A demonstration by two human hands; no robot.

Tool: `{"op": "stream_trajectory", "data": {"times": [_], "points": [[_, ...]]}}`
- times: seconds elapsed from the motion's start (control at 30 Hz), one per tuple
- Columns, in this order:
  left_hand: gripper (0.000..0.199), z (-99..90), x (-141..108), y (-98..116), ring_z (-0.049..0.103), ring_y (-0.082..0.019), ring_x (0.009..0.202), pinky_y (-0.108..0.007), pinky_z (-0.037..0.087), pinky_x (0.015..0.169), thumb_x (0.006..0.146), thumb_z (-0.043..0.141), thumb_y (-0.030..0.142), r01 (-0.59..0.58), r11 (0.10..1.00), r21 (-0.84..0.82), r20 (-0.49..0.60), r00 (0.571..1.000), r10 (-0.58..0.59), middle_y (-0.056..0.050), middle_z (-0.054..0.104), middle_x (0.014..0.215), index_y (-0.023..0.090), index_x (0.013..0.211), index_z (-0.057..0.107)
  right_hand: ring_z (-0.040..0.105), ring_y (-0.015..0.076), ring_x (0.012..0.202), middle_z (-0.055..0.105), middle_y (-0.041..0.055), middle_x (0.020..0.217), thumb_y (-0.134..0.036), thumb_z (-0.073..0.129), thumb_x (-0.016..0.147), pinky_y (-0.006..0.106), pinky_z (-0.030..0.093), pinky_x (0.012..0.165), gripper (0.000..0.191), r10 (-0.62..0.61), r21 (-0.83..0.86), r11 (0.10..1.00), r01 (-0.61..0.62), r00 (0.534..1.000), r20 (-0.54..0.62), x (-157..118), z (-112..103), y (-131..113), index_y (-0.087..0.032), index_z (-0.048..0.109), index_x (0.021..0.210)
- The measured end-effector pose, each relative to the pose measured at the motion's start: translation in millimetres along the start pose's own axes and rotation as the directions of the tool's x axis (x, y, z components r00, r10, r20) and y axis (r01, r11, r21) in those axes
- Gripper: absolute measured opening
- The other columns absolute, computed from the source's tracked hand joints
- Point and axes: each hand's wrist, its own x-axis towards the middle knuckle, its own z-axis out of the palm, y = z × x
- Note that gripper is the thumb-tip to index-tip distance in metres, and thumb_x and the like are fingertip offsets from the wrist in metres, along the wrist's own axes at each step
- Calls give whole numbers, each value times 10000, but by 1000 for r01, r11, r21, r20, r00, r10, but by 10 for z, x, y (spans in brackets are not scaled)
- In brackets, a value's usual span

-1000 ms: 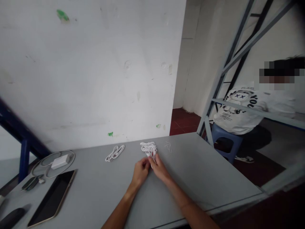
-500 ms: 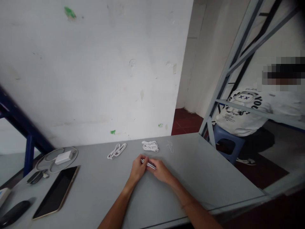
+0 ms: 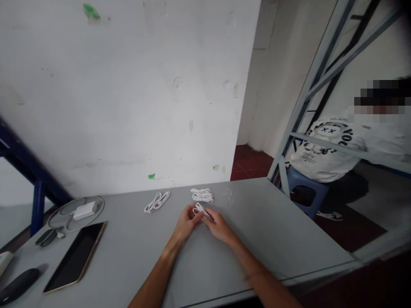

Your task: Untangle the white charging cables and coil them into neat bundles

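Note:
A looped white cable (image 3: 201, 208) is held between my two hands above the grey table (image 3: 135, 252). My left hand (image 3: 188, 219) grips its left side, thumb against the loops. My right hand (image 3: 217, 223) is closed on the right end of the same bundle, and part of the cable is hidden in the fingers. Just beyond my hands lie stacked white cable bundles (image 3: 202, 196). Another looped white cable (image 3: 157, 202) rests to their left. To their right are a few thin white ties or strings (image 3: 228, 196), too small to make out.
On the left are a tablet (image 3: 77, 256), a black mouse (image 3: 19, 285), a white charger (image 3: 85, 211) with its cable, and a dark coiled cable (image 3: 48, 237). A wall (image 3: 128, 107) stands behind the table. At right, beyond a metal frame (image 3: 297, 113), a person (image 3: 334, 141) sits on a blue stool.
The cable bundle has turned in my hands, so its loops now stick up and away from me. My fingers have shifted along it. The other cables stay put.

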Motion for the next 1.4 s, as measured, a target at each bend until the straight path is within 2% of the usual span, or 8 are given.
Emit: {"op": "stream_trajectory", "data": {"times": [0.13, 0.23, 0.53, 0.8, 0.87, 0.97, 1.1, 1.4], "points": [[643, -26, -25, 23, 589, -121, 646, -260, 482, 576, 854, 699, 553, -51, 993, 107, 9, 999, 51, -65, 683, 1026, 173, 1347, 536, 649, 223, 830, 720, 26, 922, -320, 440, 870, 321, 486, 760, 270, -65, -12, 998, 67, 995, 80, -6, 6, 34, -270, 624, 1062], [507, -85, -40, 31, 667, -179, 814, -308, 557, 718, 898, 661, 508, -182, 922, 341, 92, 983, 160, -94, 693, 1129, 197, 1294, 605, 648, 246, 888, 721, 42, 981, -311, 471, 857, 347, 477, 805, 245, -116, 8, 993, 116, 987, 109, 7, -2, 84, -258, 659, 1006], [259, -171, -106, 158, 712, -259, 957, -361, 533, 877, 986, 548, 371, -349, 665, 660, 343, 928, 147, -116, 765, 1069, 193, 1111, 688, 646, 209, 806, 725, -16, 808, -361, 591, 780, 299, 466, 745, 170, 94, 120, 988, -102, 993, 65, 69, -105, 189, -230, 687, 831], [266, -210, -81, 179, 669, -211, 765, -297, 492, 749, 990, 464, 429, -268, 742, 614, 268, 955, 123, -44, 741, 819, 227, 921, 622, 594, 182, 756, 674, -5, 785, -365, 538, 820, 272, 441, 698, 180, -31, -162, 987, 19, 997, -67, 169, -246, 191, -223, 649, 827], [270, -235, -59, 150, 648, -210, 731, -294, 477, 722, 991, 443, 431, -252, 713, 654, 224, 965, 135, -38, 704, 768, 232, 870, 579, 560, 221, 873, 659, 46, 867, -341, 579, 790, 314, 420, 797, 151, -123, -406, 914, -6, 949, -290, 198, -459, 273, -208, 647, 815], [264, -248, -37, 101, 643, -217, 721, -299, 465, 711, 1003, 413, 419, -252, 672, 696, 196, 968, 159, -45, 679, 757, 241, 852, 537, 511, 280, 935, 633, 104, 878, -296, 637, 742, 360, 367, 867, 116, -105, -642, 723, -257, 876, -470, 201, -770, 469, -197, 647, 802], [251, -236, -35, 69, 656, -222, 752, -300, 465, 728, 1016, 396, 401, -247, 647, 722, 187, 969, 162, -55, 678, 782, 247, 855, 511, 502, 300, 903, 619, 129, 867, -232, 636, 739, 366, 346, 838, 37, -39, -741, 572, -352, 891, -452, 173, -904, 696, -208, 652, 763], [259, -212, -56, 78, 660, -230, 769, -315, 467, 735, 1023, 376, 400, -245, 627, 740, 181, 970, 165, -80, 696, 815, 242, 865, 507, 479, 302, 944, 595, 134, 917, -236, 571, 791, 360, 326, 868, 84, -80, -763, 566, -312, 900, -428, 228, -857, 712, -197, 637, 825]]}}
